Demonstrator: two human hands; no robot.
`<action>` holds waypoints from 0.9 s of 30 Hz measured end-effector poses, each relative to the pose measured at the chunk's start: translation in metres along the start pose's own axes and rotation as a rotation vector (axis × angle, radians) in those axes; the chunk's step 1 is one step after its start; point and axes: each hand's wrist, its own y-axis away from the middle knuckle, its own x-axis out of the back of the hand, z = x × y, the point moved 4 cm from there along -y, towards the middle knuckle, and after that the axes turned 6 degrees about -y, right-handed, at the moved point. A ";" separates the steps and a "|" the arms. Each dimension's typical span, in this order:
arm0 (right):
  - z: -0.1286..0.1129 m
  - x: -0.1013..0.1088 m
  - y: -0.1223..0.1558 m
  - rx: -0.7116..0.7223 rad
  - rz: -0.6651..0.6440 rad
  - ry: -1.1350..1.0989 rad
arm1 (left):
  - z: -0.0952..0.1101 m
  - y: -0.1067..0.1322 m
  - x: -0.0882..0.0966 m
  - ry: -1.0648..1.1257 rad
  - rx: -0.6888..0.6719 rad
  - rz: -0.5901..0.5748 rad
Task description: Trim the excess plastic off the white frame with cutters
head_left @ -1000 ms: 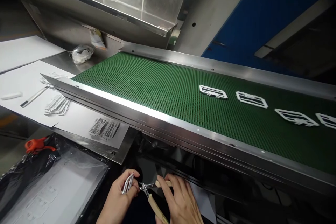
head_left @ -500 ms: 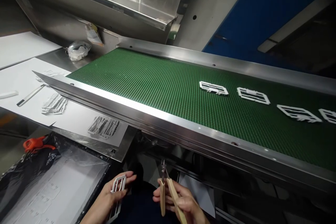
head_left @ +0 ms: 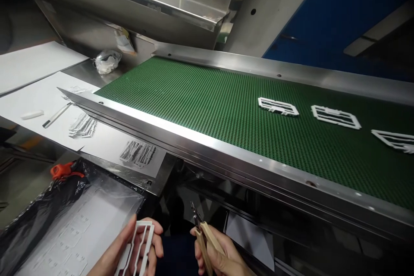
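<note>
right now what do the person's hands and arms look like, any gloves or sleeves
Both are bare: no gloves, rings or watch show on the left hand or the right hand. No sleeve shows on the short stretch of left forearm in view. The right wrist is cut off by the frame edge, so anything worn there cannot be told.

white plastic frame point(head_left: 139, 248) held flat, tan-handled cutters point(head_left: 203, 235) pointing up

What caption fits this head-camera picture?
Left hand holds white plastic frame, right hand holds cutters, beside green conveyor.
</note>
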 end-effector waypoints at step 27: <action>-0.012 -0.067 -0.036 0.336 0.263 0.746 | -0.019 0.003 0.000 -0.550 -0.729 0.665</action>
